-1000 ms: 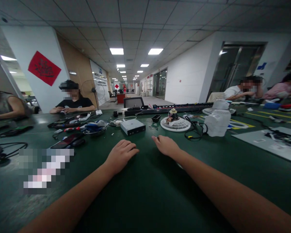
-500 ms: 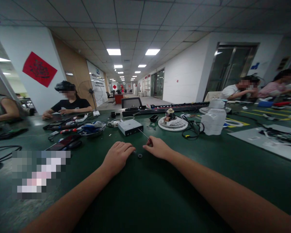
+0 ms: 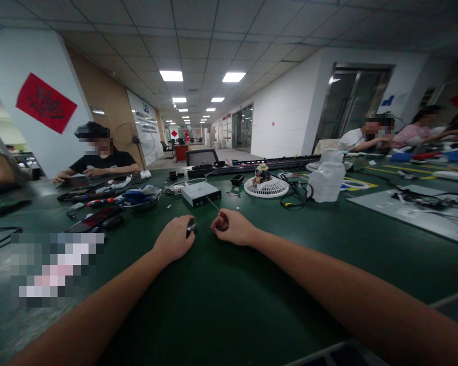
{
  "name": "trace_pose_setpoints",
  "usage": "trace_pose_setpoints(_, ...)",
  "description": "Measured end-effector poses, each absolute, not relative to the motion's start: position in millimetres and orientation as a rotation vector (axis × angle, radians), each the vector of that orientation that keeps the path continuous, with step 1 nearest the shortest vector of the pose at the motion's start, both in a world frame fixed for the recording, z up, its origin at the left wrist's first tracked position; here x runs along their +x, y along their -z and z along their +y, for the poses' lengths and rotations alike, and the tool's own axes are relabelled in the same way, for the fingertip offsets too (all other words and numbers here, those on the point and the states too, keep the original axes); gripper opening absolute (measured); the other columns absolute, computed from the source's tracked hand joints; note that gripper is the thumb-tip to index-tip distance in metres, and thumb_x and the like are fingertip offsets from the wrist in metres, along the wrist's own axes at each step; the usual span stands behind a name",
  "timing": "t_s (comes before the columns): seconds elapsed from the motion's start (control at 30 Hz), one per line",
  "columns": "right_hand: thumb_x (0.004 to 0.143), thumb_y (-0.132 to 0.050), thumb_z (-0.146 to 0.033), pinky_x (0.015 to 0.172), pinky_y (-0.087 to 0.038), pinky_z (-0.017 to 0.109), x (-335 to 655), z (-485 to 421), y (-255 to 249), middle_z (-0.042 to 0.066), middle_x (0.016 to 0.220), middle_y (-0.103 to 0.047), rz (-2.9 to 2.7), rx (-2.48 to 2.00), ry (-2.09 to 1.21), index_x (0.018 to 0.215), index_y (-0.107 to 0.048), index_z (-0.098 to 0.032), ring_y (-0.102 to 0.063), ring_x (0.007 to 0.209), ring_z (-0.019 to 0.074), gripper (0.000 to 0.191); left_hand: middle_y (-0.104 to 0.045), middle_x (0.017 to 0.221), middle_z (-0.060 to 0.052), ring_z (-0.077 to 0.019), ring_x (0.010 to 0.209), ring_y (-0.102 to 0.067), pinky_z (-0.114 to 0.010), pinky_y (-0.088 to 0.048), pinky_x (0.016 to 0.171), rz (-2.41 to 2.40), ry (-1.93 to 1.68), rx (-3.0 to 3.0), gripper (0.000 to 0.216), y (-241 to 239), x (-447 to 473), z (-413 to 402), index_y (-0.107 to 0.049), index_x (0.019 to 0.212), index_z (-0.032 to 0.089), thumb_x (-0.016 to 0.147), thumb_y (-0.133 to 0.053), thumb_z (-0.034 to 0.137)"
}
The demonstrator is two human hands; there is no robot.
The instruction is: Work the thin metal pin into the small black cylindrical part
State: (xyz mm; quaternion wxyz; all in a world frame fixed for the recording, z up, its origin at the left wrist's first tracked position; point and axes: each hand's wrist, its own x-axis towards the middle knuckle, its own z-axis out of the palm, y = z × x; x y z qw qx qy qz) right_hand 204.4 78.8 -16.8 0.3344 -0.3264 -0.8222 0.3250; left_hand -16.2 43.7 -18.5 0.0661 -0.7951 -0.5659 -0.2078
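small dark round part (image 3: 191,226) sits pinched at the fingertips of the left hand (image 3: 173,239). its fingers curl in close around it, and the hand rests on the dark green table mat (image 3: 229,284). just beside it, the right hand (image 3: 233,227) has its fingers pressed together, pinching the near end of a thin metal rod (image 3: 212,205). the rod slants up and away toward a flat silver-grey metal box (image 3: 200,193). the two hands are near each other but apart, at the middle of the table.

beyond the box to the right lies a white round plastic fan grille (image 3: 266,187) with a small motor on it. next to that are tangled black cables (image 3: 294,197) and a white plastic fan housing (image 3: 326,179). to the left are a shallow metal bowl holding blue cloth (image 3: 142,199) and a dark phone (image 3: 95,220). a person in a black shirt (image 3: 99,163) sits across the table.
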Motion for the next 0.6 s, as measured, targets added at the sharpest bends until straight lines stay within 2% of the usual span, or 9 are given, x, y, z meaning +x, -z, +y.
trace_pose_setpoints(0.1,0.067,-0.056,-0.001,0.073,-0.054,0.03,202,84,21,0.005,0.09,-0.069,-2.03,-0.799,-0.909,0.075,-0.039,-0.021,-0.068,0.082,0.016,0.028,-0.065,0.117,-0.014,-0.0272,0.106,-0.06,-0.042,-0.045,0.094,-1.674,0.608,-2.407,0.048,19,-16,44,-0.052,0.128,0.014,0.082,-0.05,0.026)
trace_pose_setpoints(0.2,0.067,-0.059,0.001,0.076,-0.055,0.031,201,89,22,0.003,0.086,-0.069,-1.927,-0.811,-1.116,0.076,-0.035,-0.022,-0.07,0.085,0.0177,0.035,-0.064,0.119,-0.015,-0.0288,0.107,-0.06,-0.044,-0.043,0.095,-1.673,0.562,-2.384,0.051,19,-16,46,-0.051,0.131,0.013,0.084,-0.05,0.032)
trace_pose_setpoints(0.3,0.068,-0.062,0.003,0.077,-0.056,0.032,201,92,21,0.002,0.085,-0.07,-1.813,-0.855,-1.256,0.077,-0.031,-0.023,-0.071,0.089,0.0191,0.042,-0.066,0.115,-0.016,-0.0307,0.105,-0.06,-0.047,-0.044,0.092,-1.71,0.547,-2.359,0.048,18,-17,48,-0.055,0.126,0.013,0.086,-0.048,0.04)
trace_pose_setpoints(0.47,0.069,-0.066,0.003,0.081,-0.055,0.034,203,95,20,0.003,0.08,-0.074,-1.874,-0.949,-1.181,0.075,-0.032,-0.023,-0.071,0.089,0.0195,0.043,-0.069,0.101,-0.013,-0.0299,0.093,-0.063,-0.046,-0.048,0.084,-1.738,0.555,-2.375,0.037,16,-18,48,-0.064,0.107,0.015,0.085,-0.049,0.041)
trace_pose_setpoints(0.6,0.068,-0.069,0.002,0.076,-0.055,0.032,204,97,18,0.006,0.088,-0.075,-1.95,-1.08,-1.064,0.073,-0.035,-0.022,-0.071,0.089,0.0197,0.042,-0.069,0.101,-0.011,-0.0285,0.094,-0.063,-0.044,-0.048,0.084,-1.721,0.579,-2.402,0.033,14,-17,47,-0.063,0.106,0.017,0.084,-0.052,0.039)
